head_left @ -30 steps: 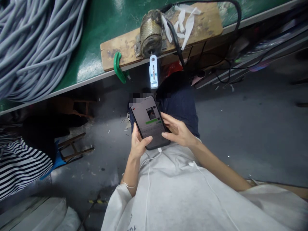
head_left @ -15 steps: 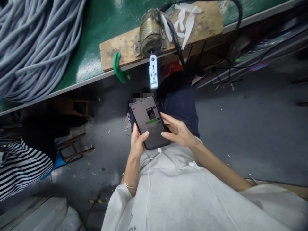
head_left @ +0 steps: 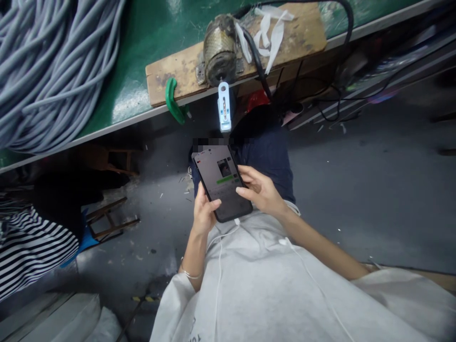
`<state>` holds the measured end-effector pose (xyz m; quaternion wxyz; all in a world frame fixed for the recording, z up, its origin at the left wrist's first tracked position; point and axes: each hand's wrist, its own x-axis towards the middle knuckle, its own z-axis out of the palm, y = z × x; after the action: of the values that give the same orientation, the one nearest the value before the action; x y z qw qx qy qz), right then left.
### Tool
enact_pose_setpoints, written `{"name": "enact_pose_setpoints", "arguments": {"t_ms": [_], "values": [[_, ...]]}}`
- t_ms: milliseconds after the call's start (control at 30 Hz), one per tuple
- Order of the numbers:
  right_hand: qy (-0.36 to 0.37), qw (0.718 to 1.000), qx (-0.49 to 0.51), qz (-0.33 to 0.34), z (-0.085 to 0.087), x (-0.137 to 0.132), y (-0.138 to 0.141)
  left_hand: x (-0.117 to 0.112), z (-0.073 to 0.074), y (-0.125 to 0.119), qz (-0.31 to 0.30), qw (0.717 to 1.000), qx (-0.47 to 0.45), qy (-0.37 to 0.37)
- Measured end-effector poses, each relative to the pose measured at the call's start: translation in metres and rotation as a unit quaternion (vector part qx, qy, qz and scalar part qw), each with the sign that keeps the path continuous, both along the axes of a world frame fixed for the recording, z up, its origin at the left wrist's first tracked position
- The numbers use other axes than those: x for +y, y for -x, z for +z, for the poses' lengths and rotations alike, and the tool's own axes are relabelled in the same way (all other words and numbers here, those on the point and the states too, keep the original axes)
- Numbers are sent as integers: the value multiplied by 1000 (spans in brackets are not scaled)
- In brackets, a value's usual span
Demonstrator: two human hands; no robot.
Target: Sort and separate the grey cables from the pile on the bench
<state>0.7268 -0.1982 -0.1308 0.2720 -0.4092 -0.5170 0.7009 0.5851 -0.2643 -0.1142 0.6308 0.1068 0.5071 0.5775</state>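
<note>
A dark smartphone [head_left: 224, 194] with a lit chat screen is tilted above my lap. My left hand [head_left: 204, 209] is closed round its lower left edge, the thumb lying over the screen. On the other side my right hand [head_left: 261, 192] supports the right edge with its fingers, and its thumb is over the lower screen. A white cable [head_left: 228, 232] is plugged into the phone's bottom end. Beyond the phone, a light blue clip-like piece [head_left: 224, 107] sticks out from a worn cylindrical motor [head_left: 220, 50].
The motor sits on a wooden board [head_left: 171, 78] at the edge of a green table [head_left: 138, 52]. A green clamp [head_left: 173, 102] grips the board. Grey cable coils [head_left: 60, 71] lie at left. White strips [head_left: 272, 35] rest on the board. A person in a striped garment [head_left: 35, 251] is at lower left.
My right thumb has shifted slightly up and left over the phone screen. My left thumb has dropped a little. The table things appear slightly further left.
</note>
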Motion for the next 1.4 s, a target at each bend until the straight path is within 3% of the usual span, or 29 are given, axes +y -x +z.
{"name": "enact_pose_setpoints", "arguments": {"t_ms": [200, 467, 533, 633, 767, 900, 1100, 1233, 1333, 1400], "values": [[2, 998, -39, -46, 4, 0, 7, 2, -1, -2, 30, 999, 18, 26], [-38, 994, -66, -77, 3, 2, 10, -3, -5, 2, -1, 1000, 17, -6], [-84, 987, -86, -104, 3, 3, 9, -4, -8, 2, -4, 1000, 18, -6], [-214, 959, -148, -116, 7, 5, 7, -6, -13, 0, 8, 1000, 19, -16], [-387, 895, -213, -65, 12, 6, 8, -9, -16, -2, 4, 1000, 5, -31], [-469, 852, -233, -15, 14, 10, 17, -14, -18, -3, -22, 999, -5, -23], [-487, 833, -262, 11, 14, 15, 29, -24, -22, -3, -25, 1000, 5, 4], [-502, 825, -258, -11, 15, 15, 27, -21, -22, -3, -18, 1000, -12, 0], [-479, 843, -236, -64, 13, 15, 19, -16, -22, -4, -4, 999, -27, -20], [-427, 874, -213, -94, 9, 13, 12, -13, -21, -4, 1, 999, -32, -32]]}}
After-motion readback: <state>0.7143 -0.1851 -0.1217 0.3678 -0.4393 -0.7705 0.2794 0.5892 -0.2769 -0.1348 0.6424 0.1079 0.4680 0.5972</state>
